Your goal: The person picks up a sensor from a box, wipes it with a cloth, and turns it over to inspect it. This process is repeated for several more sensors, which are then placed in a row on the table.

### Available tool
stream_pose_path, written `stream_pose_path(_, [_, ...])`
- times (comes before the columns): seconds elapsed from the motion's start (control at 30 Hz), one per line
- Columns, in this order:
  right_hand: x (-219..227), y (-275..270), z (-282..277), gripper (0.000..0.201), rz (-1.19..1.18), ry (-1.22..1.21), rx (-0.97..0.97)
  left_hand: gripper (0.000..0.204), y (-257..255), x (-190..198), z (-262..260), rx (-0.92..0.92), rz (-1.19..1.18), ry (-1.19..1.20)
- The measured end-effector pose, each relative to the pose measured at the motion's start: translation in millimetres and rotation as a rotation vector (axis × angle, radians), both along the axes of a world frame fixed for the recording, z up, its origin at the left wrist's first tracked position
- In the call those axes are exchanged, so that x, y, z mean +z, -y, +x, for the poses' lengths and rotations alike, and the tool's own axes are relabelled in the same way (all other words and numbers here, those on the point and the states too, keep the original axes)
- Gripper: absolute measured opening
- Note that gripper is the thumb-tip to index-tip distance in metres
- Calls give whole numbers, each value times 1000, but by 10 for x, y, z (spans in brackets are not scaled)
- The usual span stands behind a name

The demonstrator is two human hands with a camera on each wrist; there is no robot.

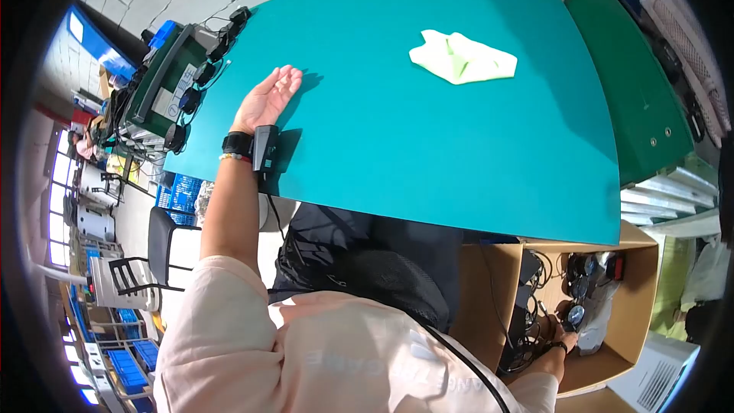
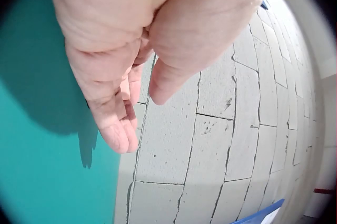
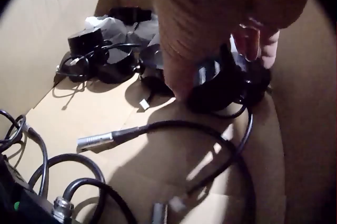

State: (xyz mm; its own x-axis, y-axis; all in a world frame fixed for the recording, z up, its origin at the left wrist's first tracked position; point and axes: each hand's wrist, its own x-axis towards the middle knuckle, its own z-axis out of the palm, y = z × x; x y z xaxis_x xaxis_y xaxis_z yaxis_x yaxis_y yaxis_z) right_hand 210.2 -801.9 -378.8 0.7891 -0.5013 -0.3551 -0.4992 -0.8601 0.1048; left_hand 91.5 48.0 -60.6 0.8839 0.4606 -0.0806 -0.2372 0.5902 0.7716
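My left hand [image 1: 267,101] hovers palm-up over the teal tabletop [image 1: 367,122], fingers loosely bent and nothing in them. In the left wrist view that hand [image 2: 116,61] casts a shadow on the tabletop. My right hand [image 3: 210,29] reaches down into a cardboard box [image 1: 646,275] at the table's right. Its thumb and fingers grip a black round device [image 3: 213,84] with a cable, partly hidden by the hand. More black round devices [image 3: 116,66] lie beside it on the box floor. A pale green folded cloth [image 1: 466,60] rests on the tabletop.
Black cables with a metal connector [image 3: 97,141] lie loose in the box. Along the table's left edge stands a row of small black round devices [image 1: 189,99], beside a dark green crate [image 1: 164,80]. A green panel [image 1: 650,99] borders the right side.
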Motion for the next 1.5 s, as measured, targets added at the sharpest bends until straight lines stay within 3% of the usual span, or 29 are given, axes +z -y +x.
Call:
stream_pose_path(0.03, [100, -119, 8, 75, -50, 81, -24, 26, -8, -3, -3, -15, -7, -9])
stream_pose_path(0.1, [379, -258, 1, 69, 68, 275, -223, 27, 13, 11, 8, 13, -14, -22])
stream_pose_path(0.13, [422, -226, 13, 74, 239, 376, -363, 28, 2, 12, 12, -11, -12, -17])
stream_pose_path(0.17, [341, -67, 55, 75, 169, 482, -415, 28, 0, 4, 9, -33, -12, -10])
stream_pose_path(0.2, [339, 72, 24, 72, 57, 507, -217, 28, 13, 5, 7, -25, -20, -4])
stream_pose_path(0.27, [470, 184, 152, 56, 533, 756, -827, 28, 47, 14, 24, 20, 43, -49])
stream_pose_path(0.3, [695, -18, 124, 52, 808, 1046, -856, 28, 69, 8, 29, 21, 41, -45])
stream_pose_path(0.37, [1280, -528, 158, 48, 1097, 1494, -885, 26, 103, 22, 40, 75, 117, -57])
stream_pose_path(0.43, [1379, -238, 307, 43, 1318, 1676, -785, 32, 78, 9, 46, 70, 139, -62])
stream_pose_path(0.53, [1675, 59, 460, 38, 1767, 1723, -153, 29, 38, -34, 63, 12, 165, -12])
stream_pose_path(0.57, [1880, -52, 495, 39, 1866, 1689, -38, 29, 58, -18, 79, 12, 163, -8])
stream_pose_path(0.63, [2423, -543, 618, 41, 2064, 1631, 186, 19, 113, 0, 79, 65, 157, -15])
stream_pose_path(0.7, [2987, -1247, 708, 43, 2288, 1479, 447, 18, 41, -57, 68, -14, 147, 56])
stream_pose_path(0.77, [3626, -2107, 729, 45, 2490, 1228, 747, 18, 96, -7, 92, 31, 124, 15])
stream_pose_path(0.83, [4242, -3054, 640, 48, 2642, 803, 1148, 21, 127, 11, 97, 38, 136, -3])
stream_pose_path(0.87, [4378, -3716, 507, 48, 1898, 1584, 741, 22, 91, -27, 120, 33, 120, 25])
stream_pose_path(0.93, [4662, -4558, 250, 44, 2017, 1193, 831, 26, 106, -11, 169, 98, 0, -16])
stream_pose_path(1.0, [4586, -5200, 303, 37, 2197, 776, 1168, 28, 50, 38, 196, 75, -33, -46])
stream_pose_path(1.07, [4456, -5820, 238, 39, 1986, 680, 1214, 31, 66, 84, 267, 64, -52, -113])
stream_pose_path(1.1, [4457, -6055, 82, 54, 1863, 635, 1299, 31, 91, 143, 260, 46, -50, -116])
stream_pose_path(1.17, [4181, -6487, 89, 57, 1748, 740, 1188, 38, 211, 309, 258, -104, 31, -18])
stream_pose_path(1.2, [4093, -6585, 81, 60, 1632, 797, 1196, 43, 213, 368, 244, -222, 66, 42])
stream_pose_path(1.3, [3902, -6739, 202, 65, 1369, 986, 1272, 44, 264, 560, 238, -307, 69, 70])
stream_pose_path(1.37, [3827, -6780, 260, 68, 1330, 926, 1250, 36, 268, 625, 237, -355, 96, 93])
stream_pose_path(1.43, [3793, -6803, 318, 69, 1439, 820, 1256, 30, 132, 506, 327, -353, 227, 103])
stream_pose_path(1.5, [3805, -6834, 363, 70, 1502, 636, 1247, 30, 11, 440, 374, -381, 213, 46])
